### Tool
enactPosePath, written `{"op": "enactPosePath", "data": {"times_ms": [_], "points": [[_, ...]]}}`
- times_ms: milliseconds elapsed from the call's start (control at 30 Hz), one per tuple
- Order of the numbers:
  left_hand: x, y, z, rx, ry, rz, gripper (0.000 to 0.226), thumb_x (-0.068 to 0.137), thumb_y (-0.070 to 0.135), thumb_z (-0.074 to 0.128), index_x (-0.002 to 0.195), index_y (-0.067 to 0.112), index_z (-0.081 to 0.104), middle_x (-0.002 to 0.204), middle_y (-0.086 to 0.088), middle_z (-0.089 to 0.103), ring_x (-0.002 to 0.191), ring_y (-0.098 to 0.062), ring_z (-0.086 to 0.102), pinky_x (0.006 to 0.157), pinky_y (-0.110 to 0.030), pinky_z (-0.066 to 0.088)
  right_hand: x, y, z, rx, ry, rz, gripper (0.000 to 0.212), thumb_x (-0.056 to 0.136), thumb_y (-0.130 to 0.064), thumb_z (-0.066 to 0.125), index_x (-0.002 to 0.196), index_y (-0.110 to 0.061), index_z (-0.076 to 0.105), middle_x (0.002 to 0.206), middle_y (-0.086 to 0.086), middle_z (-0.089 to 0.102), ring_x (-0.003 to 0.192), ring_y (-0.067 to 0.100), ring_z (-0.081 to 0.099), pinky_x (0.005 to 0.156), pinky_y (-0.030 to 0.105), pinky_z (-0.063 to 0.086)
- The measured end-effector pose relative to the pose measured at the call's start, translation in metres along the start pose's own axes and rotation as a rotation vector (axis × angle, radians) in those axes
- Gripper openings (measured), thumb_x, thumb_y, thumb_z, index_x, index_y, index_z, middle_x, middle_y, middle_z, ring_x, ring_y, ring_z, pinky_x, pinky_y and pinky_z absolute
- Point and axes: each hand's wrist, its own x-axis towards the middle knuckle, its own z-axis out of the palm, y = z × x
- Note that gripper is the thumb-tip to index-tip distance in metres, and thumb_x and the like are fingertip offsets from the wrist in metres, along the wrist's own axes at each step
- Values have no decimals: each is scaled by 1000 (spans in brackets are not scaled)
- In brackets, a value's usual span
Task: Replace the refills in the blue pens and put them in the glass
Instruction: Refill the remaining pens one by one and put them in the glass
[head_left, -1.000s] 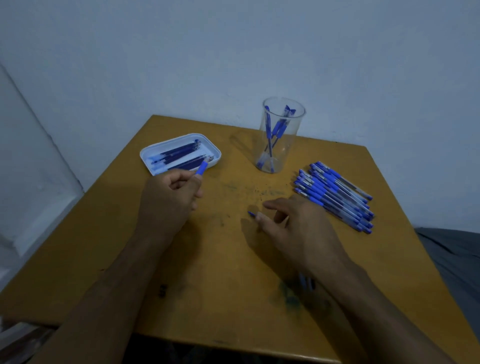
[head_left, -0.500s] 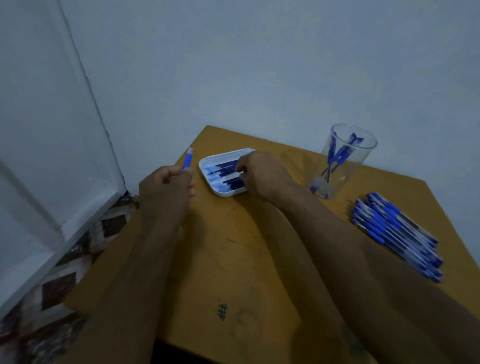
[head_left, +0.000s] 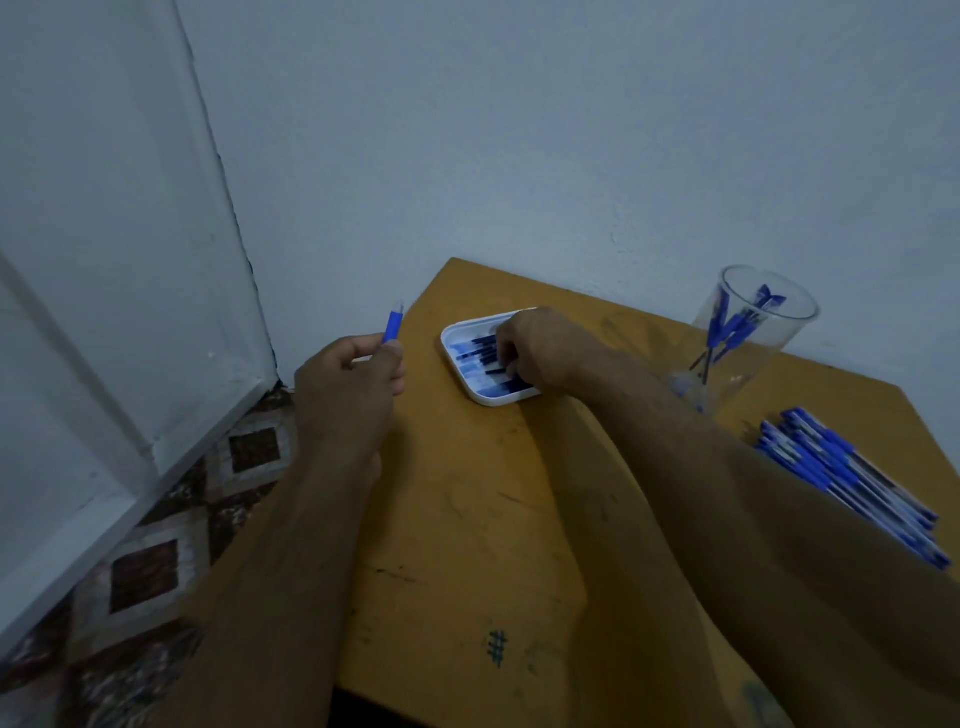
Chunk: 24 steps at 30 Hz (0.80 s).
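A white tray (head_left: 470, 385) sits near the far left corner of the table (head_left: 467, 519), holding a row of dark and pale blue refills (head_left: 480, 358) lying side by side. The right hand (head_left: 540, 351) reaches across into it, fingers (head_left: 506, 356) curled down onto the refills; whether they pinch one cannot be told, since the hand covers the tray's far half. The left hand (head_left: 345, 387) hovers over the table's left edge, its thumb and fingers pinching the lower end of a blue pen (head_left: 392, 325) that points up and away, pale tip uppermost. At the far right a clear glass (head_left: 748, 338) stands upright with a few blue pens leaning inside it, caps up; their number is hard to read through the glass wall. Just beside it, nearer the right edge, a pile of blue pens (head_left: 852, 478) lies flat in a rough bundle, its near end partly hidden behind the right forearm and close to the frame's edge.

The tray's contents are blurred, so single refills do not separate cleanly. A small inked hash mark (head_left: 497, 648) shows on the near table top. The middle of the table between tray, glass and the near edge is open wood. Left of the table a patterned floor (head_left: 156, 561) meets a white wall panel (head_left: 104, 312).
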Motion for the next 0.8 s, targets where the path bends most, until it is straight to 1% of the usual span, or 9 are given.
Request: {"op": "enactPosePath", "data": {"times_ms": [167, 300, 400, 467, 600, 667, 700, 733, 800], "points": [[-2, 1, 2, 8, -23, 11, 8, 96, 29, 67, 90, 34, 65, 90, 4, 73, 83, -12, 71, 71, -27, 54, -5, -2, 1, -66, 16, -36, 18, 96, -8, 62, 112, -12, 68, 111, 8, 68, 90, 17, 61, 73, 26, 48], [-4, 2, 6, 5, -44, 14, 2, 97, 28, 66, 98, 30, 66, 91, 4, 73, 82, -11, 70, 69, -25, 53, -16, 2, -3, -48, 92, -33, 18, 98, -14, 61, 115, -19, 60, 115, 8, 62, 86, 15, 52, 69, 29, 50], [-10, 3, 12, 4, -88, 40, 8, 97, 28, 65, 104, 25, 68, 90, 4, 74, 81, -11, 71, 70, -26, 55, -29, 7, -12, 64, 64, -36, 27, 100, -12, 56, 124, -24, 55, 110, 4, 58, 87, 17, 55, 59, 23, 46], [-15, 3, 17, -4, -161, 78, 11, 97, 28, 66, 105, 22, 70, 86, 3, 75, 76, -11, 71, 68, -28, 57, -41, 15, -20, 217, 58, -65, 29, 98, -6, 53, 118, -24, 65, 110, 0, 62, 92, 18, 59, 58, 17, 41], [-33, 3, 31, -8, -348, 187, 21, 98, 21, 66, 114, 9, 68, 82, -5, 74, 63, -13, 66, 58, -28, 55, -81, 35, -26, 424, 209, -55, 22, 94, -8, 64, 109, -20, 76, 101, -6, 72, 91, 7, 64, 68, 8, 47], [-44, 0, 40, -3, -416, 217, 17, 97, 19, 66, 111, 9, 69, 80, -6, 74, 60, -15, 64, 54, -28, 54, -103, 46, -20, 479, 365, -2, 12, 92, -15, 72, 102, -21, 76, 93, -6, 74, 84, 7, 65, 69, 12, 50], [-50, -1, 46, -4, -451, 224, 16, 97, 19, 66, 109, 10, 69, 79, -7, 73, 60, -16, 63, 53, -28, 53, -115, 51, -18, 540, 433, 32, 6, 93, -20, 73, 97, -23, 76, 88, -7, 74, 80, 8, 65, 71, 20, 53], [-57, -2, 51, -3, -488, 232, 14, 97, 19, 67, 108, 11, 70, 79, -7, 73, 60, -17, 61, 51, -28, 51, -126, 56, -14, 626, 476, 65, 6, 94, -26, 72, 93, -23, 77, 85, -7, 74, 76, 9, 65, 70, 28, 55], [-69, -4, 63, 16, -573, 250, 11, 96, 19, 67, 105, 14, 70, 78, -8, 73, 58, -19, 59, 49, -29, 48, -148, 68, -7, 812, 511, 132, 17, 96, -32, 68, 93, -19, 78, 82, -2, 72, 66, 10, 63, 61, 32, 53]]}}
